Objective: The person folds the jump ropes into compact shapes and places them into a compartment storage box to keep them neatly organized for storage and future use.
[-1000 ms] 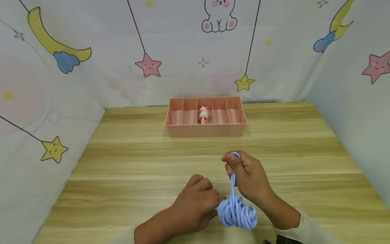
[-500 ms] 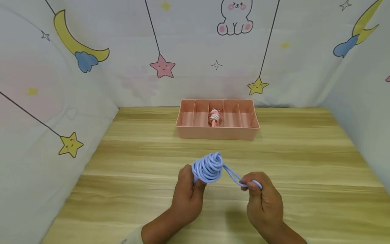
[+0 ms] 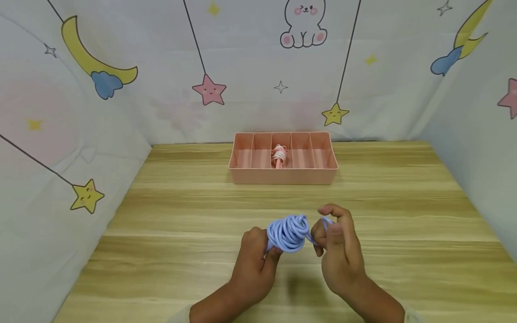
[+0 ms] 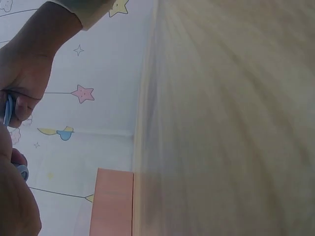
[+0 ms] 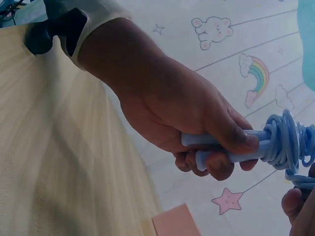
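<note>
Now the right hand (image 3: 337, 244) has moved in close to the blue skipping rope (image 3: 287, 232), pinching its loose loop tight against the bundle, so the winding looks nearly finished. Opposite, the left hand (image 3: 255, 255) grips both handles, holding the bundle above the wooden table (image 3: 404, 215). Beyond sits a pink divided tray (image 3: 282, 176).

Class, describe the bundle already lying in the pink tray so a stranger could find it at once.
Find the pink divided tray at the table's far edge. In its middle compartment lies a small pink-and-white rope bundle; the other four compartments look empty.
</note>
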The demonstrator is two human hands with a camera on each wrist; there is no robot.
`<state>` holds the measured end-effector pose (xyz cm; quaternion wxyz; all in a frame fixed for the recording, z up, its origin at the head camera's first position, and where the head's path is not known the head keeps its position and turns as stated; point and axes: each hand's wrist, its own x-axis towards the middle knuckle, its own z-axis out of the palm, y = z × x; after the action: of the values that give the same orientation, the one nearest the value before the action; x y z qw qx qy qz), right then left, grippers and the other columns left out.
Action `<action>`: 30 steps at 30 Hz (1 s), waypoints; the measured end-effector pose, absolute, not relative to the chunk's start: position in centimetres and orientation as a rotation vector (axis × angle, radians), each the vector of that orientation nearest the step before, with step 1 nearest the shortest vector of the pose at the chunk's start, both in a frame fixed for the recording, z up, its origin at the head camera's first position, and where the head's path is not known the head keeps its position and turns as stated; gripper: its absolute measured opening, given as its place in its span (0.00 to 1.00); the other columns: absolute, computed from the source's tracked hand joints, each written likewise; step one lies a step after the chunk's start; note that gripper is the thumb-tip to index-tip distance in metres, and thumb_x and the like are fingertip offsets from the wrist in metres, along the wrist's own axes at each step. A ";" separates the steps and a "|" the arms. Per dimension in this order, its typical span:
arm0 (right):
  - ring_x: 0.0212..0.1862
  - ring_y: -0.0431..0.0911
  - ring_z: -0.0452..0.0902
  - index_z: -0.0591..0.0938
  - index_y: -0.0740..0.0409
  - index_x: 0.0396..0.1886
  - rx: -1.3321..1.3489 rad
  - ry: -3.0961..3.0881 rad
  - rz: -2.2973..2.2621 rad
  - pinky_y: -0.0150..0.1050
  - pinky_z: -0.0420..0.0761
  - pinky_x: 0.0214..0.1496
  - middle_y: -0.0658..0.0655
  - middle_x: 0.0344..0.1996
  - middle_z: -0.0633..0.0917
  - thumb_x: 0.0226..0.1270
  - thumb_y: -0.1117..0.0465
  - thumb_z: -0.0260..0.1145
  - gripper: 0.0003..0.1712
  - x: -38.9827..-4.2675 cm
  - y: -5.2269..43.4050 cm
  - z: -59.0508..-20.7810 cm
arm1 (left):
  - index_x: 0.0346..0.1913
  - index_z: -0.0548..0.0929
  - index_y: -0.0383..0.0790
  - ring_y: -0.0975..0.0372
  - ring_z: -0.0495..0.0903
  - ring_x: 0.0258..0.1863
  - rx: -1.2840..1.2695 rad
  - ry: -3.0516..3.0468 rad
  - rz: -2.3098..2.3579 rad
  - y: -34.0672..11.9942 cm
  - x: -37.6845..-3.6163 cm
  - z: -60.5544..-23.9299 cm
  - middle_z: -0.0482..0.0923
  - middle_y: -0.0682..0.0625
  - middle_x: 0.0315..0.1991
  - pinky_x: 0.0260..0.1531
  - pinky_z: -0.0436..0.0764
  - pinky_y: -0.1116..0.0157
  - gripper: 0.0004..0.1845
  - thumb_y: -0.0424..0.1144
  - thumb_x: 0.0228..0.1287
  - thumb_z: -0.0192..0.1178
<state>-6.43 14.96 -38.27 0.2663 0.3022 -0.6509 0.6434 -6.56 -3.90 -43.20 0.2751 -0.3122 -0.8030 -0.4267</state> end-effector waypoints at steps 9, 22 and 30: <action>0.21 0.38 0.61 0.65 0.72 0.41 0.844 -1.860 1.576 0.30 0.64 0.21 0.50 0.19 0.65 0.75 0.79 0.36 0.10 -6.1 15.3 -38.1 | 0.34 0.72 0.47 0.65 0.61 0.28 -0.837 -2.170 -1.042 -3.9 -6.5 -43.4 0.60 0.58 0.25 0.35 0.62 0.66 0.17 0.52 0.80 0.46; 0.22 0.38 0.73 0.83 0.65 0.43 0.662 -2.013 1.692 0.31 0.76 0.24 0.50 0.22 0.80 0.68 0.82 0.59 0.13 -5.2 15.8 -36.8 | 0.39 0.78 0.45 0.64 0.65 0.30 -0.837 -2.144 -0.992 -4.3 -6.7 -43.2 0.67 0.60 0.23 0.38 0.65 0.62 0.15 0.52 0.78 0.49; 0.19 0.32 0.60 0.69 0.60 0.42 0.875 -2.272 1.701 0.32 0.63 0.15 0.43 0.16 0.65 0.71 0.80 0.47 0.12 -5.4 17.4 -35.7 | 0.39 0.81 0.48 0.65 0.68 0.30 -0.938 -2.173 -0.895 -4.8 -6.7 -43.3 0.77 0.62 0.27 0.40 0.67 0.62 0.07 0.46 0.64 0.63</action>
<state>-5.43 17.44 -35.69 0.0857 0.2936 -0.7620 0.5708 -6.67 -4.77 -43.27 0.3008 -0.3535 -0.8191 -0.3371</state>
